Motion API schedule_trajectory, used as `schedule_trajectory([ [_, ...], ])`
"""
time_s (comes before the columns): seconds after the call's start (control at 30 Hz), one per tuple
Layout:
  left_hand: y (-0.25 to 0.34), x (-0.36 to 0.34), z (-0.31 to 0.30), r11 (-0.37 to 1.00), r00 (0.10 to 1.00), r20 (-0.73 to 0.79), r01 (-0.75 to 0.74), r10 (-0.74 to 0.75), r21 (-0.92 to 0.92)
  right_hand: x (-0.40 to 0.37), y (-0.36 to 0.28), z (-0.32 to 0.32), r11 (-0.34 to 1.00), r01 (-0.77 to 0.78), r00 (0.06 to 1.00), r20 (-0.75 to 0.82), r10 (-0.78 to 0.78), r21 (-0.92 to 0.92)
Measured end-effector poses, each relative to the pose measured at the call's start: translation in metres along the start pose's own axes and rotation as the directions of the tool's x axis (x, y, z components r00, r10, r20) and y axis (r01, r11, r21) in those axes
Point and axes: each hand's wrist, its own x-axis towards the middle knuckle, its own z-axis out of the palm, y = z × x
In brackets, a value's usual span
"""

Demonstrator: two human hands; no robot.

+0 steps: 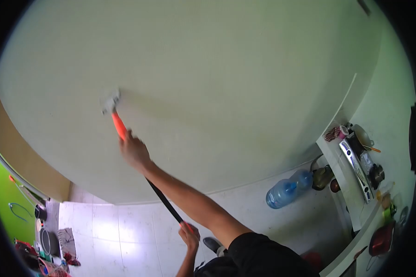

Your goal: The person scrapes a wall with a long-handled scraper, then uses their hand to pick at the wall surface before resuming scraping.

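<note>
A long-handled tool (164, 201) with a black and orange pole slants up across the view. Its pale grey head (110, 100) is at the light wall (226, 92); blur hides whether it is a brush, roller or scraper. My right hand (136, 150) wraps round the pole at the lower end of the upper orange section, arm stretched out. Lower down, my left hand (189, 234) is closed round the pole's bottom end, close to my body.
Blue water jugs (282, 194) stand on the tiled floor (138, 231) at the right. Beyond them is a counter with a gas stove (356, 171) and pans. A grey bucket (48, 242), a cloth (66, 242) and other items sit at lower left, by a green wall (9, 184).
</note>
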Motion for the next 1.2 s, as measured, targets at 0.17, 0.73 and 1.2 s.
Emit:
schedule_trajectory([
  [0.17,-0.155,-0.089,-0.124,0.984,0.971,-0.166,0.179,-0.174,0.014,-0.165,0.015,-0.058,0.761,-0.435,0.876,0.423,0.234,0.481],
  [0.73,-0.035,-0.077,-0.032,0.697,0.992,0.121,-0.066,-0.029,0.714,-0.133,0.182,-0.243,0.405,-0.572,0.719,0.2,0.665,0.713],
  [1.2,-0.067,-0.216,0.184,0.912,0.925,0.34,0.015,-0.168,0.411,-0.098,0.237,-0.49,0.624,-0.495,0.825,0.102,0.556,0.604],
])
